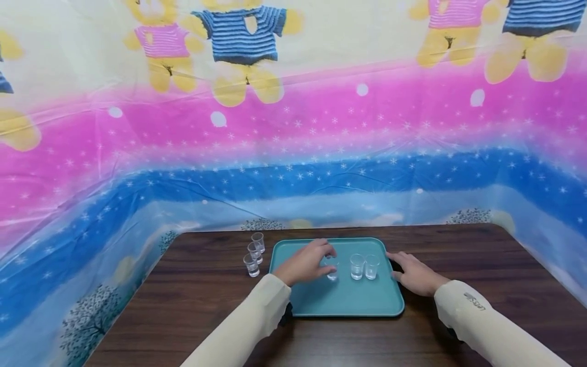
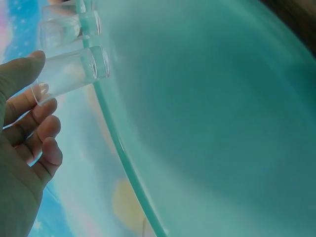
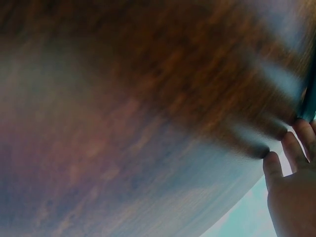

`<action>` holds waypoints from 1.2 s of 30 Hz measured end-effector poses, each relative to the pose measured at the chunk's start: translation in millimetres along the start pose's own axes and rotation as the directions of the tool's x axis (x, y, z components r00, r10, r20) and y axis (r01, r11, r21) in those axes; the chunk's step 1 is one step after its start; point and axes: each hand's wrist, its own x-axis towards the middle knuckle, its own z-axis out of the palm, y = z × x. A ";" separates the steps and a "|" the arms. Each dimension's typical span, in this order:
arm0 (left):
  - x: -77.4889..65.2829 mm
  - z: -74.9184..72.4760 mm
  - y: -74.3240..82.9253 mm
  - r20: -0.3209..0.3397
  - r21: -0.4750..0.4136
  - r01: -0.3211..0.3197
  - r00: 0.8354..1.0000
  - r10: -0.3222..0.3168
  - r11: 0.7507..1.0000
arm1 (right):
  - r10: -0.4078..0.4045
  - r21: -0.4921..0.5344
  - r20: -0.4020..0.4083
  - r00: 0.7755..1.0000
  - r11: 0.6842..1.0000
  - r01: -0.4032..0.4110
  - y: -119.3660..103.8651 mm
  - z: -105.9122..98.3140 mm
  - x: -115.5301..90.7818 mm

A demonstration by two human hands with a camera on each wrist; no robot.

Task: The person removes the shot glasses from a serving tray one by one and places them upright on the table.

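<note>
My left hand (image 1: pixel 308 261) is over the teal tray (image 1: pixel 348 302), holding a small clear shot glass (image 2: pixel 69 76) near its rim between thumb and fingers. In the head view that glass is partly hidden by the hand. Two more shot glasses stand upright side by side on the tray, the nearer one (image 1: pixel 356 267) just right of the held glass and the other one (image 1: pixel 372 267) beside it. At the tray's right edge rests my right hand (image 1: pixel 416 274), fingers extended and spread; the right wrist view shows its fingertips by the table and the tray's side.
Left of the tray, three clear shot glasses (image 1: pixel 251 266) stand in a slanting row on the dark wooden table (image 1: pixel 206 295). A printed cloth (image 1: pixel 293 188) with bears and snowflakes hangs behind the table and along its sides.
</note>
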 end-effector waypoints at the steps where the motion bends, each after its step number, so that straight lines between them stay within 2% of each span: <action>1: -1.4 -1.0 -1.6 -0.004 0.001 -0.003 1.000 0.003 1.000 | 0.001 -0.001 0.000 1.000 1.000 -0.001 -0.2 0.2 0.0; 8: -15.8 -17.3 -11.5 -0.036 -0.026 0.001 0.999 -0.002 1.000 | -0.005 0.002 0.000 1.000 1.000 0.005 -1.6 0.9 0.0; 18: -51.4 -39.3 -38.8 -0.131 0.004 0.010 0.991 -0.009 1.000 | -0.019 0.004 0.004 1.000 1.000 0.019 -2.9 0.7 0.0; 27: -78.0 -51.7 -52.6 -0.150 -0.009 0.092 0.984 -0.093 0.996 | -0.027 0.000 -0.004 1.000 1.000 0.027 -0.4 2.5 0.4; 36: -103.4 -59.3 -63.5 -0.197 -0.005 0.128 0.972 -0.126 0.992 | -0.024 -0.001 -0.008 1.000 1.000 0.024 -0.4 2.9 1.0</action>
